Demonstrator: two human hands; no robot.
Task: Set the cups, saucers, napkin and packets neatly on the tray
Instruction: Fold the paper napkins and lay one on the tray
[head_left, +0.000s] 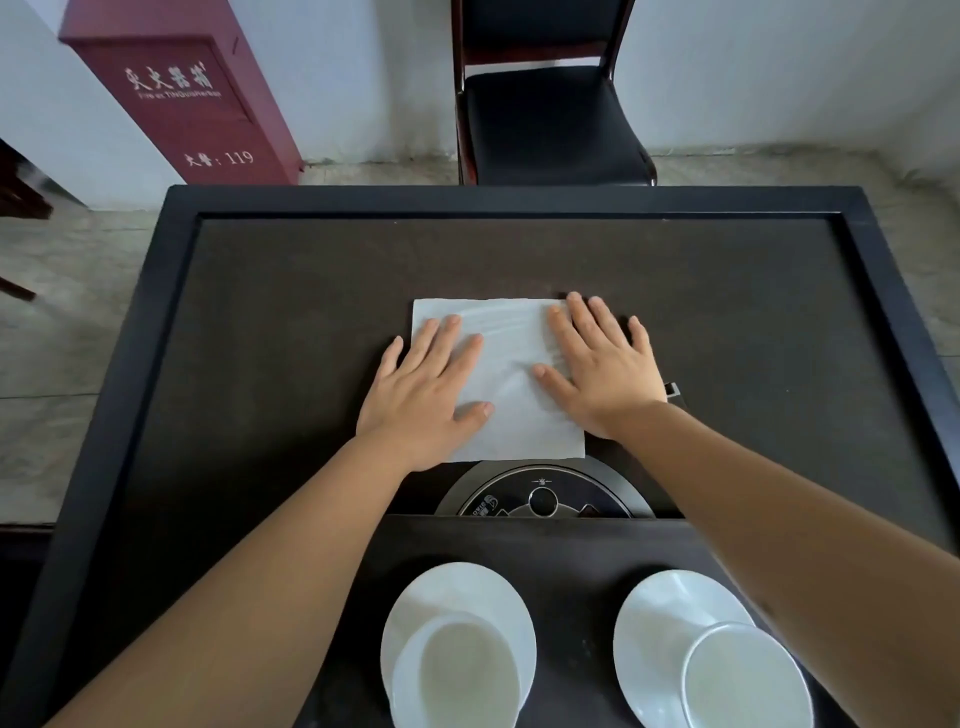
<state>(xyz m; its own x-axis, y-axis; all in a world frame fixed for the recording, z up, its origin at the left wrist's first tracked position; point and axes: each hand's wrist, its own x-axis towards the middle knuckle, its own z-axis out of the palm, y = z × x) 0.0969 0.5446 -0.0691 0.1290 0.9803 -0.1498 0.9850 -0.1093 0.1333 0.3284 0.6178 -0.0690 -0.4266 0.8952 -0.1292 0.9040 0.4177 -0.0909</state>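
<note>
A white napkin (511, 358) lies flat on the dark table, beyond the tray. My left hand (428, 389) presses flat on its left part, fingers spread. My right hand (602, 364) presses flat on its right part, fingers spread as well. Close to me sits the dark tray (566, 551). On it stand two white saucers, the left saucer (457, 592) and the right saucer (660, 608), each with a white cup on it: the left cup (462, 675) and the right cup (743, 680). No packets are visible.
The table has a raised black rim (514, 200). A round black inset burner (545, 499) shows between napkin and tray. A black chair (550, 119) stands behind the far edge, and a red fire-extinguisher box (176, 98) at the back left.
</note>
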